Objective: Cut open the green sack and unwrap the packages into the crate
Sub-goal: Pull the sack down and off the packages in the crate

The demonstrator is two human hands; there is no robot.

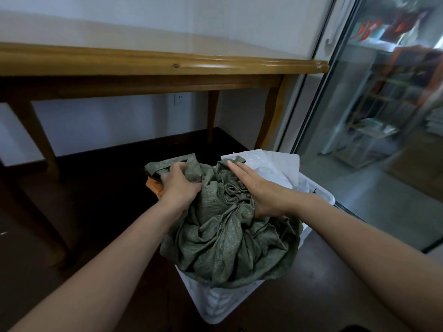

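Green sack (230, 236) sits crumpled in a heap on top of the white crate (215, 305), low center of view, spilling over the crate's near and left rim. Left hand (178, 185) at about 10 o'clock of the sack heap, fingers curled tight around a bunched fold of the green fabric near its upper left edge, clear closed grasp. Right hand (257, 188) at about 1 o'clock of the heap, fingers stretched out nearly flat and pointing to 11 o'clock, palm pressing down on the fabric; thumb side is buried in the folds, so cannot tell if it pinches any cloth, looks more like a flat press than a grasp. White plastic packaging (271, 166) lies in the crate's far end at 1 o'clock, just behind the right hand, partly covered by the sack. Small orange-brown object (154, 185) peeks out under the left hand at 9 o'clock of the sack, mostly hidden, cannot identify. Wooden table (167, 65) spans the top half at 12 o'clock, dark floor beneath. Glass sliding door (383, 116) at 3 o'clock, blurred shelving behind it.
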